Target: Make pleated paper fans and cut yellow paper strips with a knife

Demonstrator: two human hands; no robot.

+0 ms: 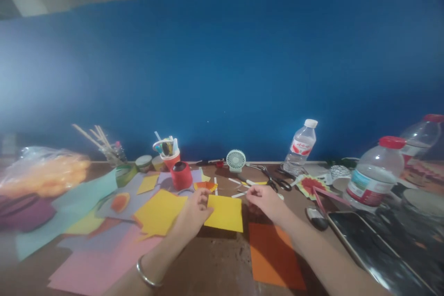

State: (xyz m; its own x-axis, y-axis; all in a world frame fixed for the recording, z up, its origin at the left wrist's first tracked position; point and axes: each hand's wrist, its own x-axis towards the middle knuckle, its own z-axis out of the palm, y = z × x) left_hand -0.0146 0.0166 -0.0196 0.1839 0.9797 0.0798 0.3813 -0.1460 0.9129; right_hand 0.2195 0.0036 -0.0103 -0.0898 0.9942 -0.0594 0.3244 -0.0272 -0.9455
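Note:
My left hand (197,210) grips the left edge of a yellow sheet of paper (225,213), its thumb lying against the sheet. The sheet is tilted a little above the brown table. Just past its right edge is my right hand (265,200), fingertips pinched together; whatever may be between them is too small to see. An orange sheet of paper (272,256) lies flat below my right hand. To the left of my left hand rest more yellow paper pieces (159,210). A folded orange and yellow paper piece (206,186) sits behind the left hand.
Scissors (272,180) and a small fan (236,161) stand at the back near the blue wall. A red tape-like holder (181,175) and a cup of pens (169,155) are left. Water bottles (376,173), a phone (374,249) and a mouse (317,218) crowd the right.

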